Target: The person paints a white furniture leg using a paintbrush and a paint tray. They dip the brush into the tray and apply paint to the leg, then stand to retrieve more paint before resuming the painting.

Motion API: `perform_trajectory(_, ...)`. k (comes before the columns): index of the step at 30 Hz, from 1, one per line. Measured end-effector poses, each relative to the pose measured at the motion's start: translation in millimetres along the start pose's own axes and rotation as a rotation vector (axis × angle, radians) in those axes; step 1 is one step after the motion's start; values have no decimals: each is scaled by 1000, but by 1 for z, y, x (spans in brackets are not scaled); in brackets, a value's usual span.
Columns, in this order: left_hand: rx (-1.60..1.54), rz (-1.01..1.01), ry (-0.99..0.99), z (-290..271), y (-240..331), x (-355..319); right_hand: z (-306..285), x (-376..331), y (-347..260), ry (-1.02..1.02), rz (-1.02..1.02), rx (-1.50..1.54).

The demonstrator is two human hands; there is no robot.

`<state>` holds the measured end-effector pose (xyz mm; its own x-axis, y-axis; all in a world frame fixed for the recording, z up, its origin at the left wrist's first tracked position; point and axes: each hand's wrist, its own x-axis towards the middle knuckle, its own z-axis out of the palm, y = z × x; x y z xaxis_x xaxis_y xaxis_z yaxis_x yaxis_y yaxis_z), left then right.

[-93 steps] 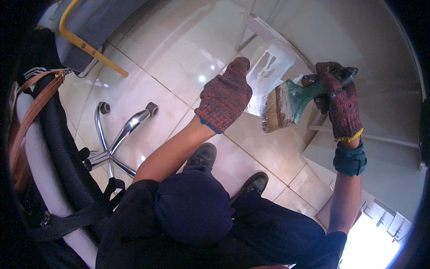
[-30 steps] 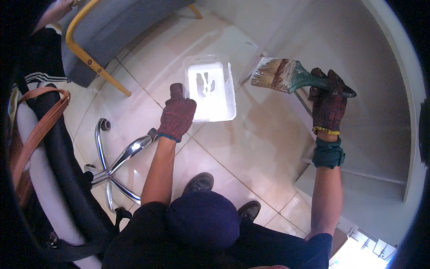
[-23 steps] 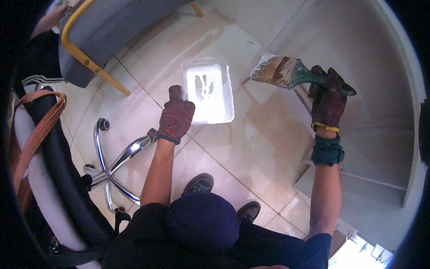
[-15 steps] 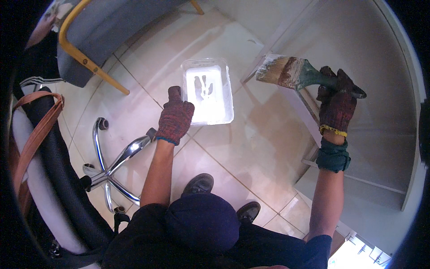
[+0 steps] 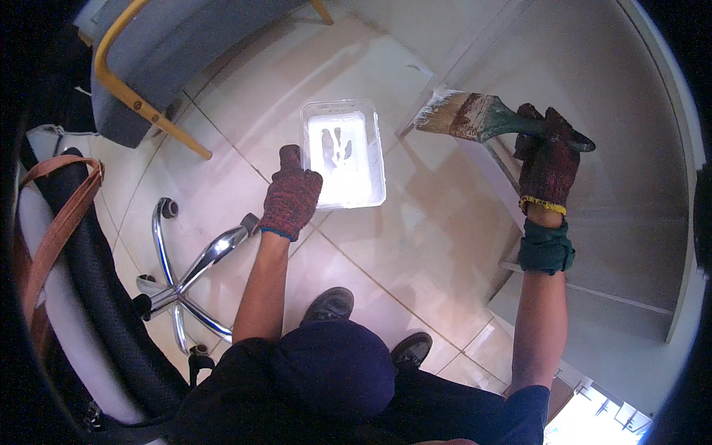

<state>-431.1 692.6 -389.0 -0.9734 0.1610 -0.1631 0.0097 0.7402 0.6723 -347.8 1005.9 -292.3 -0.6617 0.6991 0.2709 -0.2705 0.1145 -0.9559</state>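
Note:
My left hand, in a dark red knit glove, grips the left wall of a clear plastic tub. White paint lies in the tub, with darker streaks where its bottom shows through. The fingers inside the paint tub's edge are partly hidden. In my right hand, gloved with a yellow cuff, is the handle of a wide paintbrush. Its green handle and bristles are smeared with white and brown, and the bristles point left, beside a grey-white panel. A green band wraps my right wrist.
A grey panelled cabinet fills the right side. To the left stand a chrome chair base on casters and a black chair with a brown strap. A grey seat with a yellow wooden leg is at the upper left, above tiled floor.
My right hand and the paintbrush have shifted slightly left, toward the tub. The left hand and tub have barely moved. A person's hand at the upper left has gone from view.

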Motion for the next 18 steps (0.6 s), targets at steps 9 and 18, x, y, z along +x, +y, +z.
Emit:
perform_trajectory(9,-3,29,5,2,-3,1,-15,-13,-14,52,12,-49)
perform_trajectory(18,49,10,-9,0,-2,1,-1,-18,-14,121,32,-180)
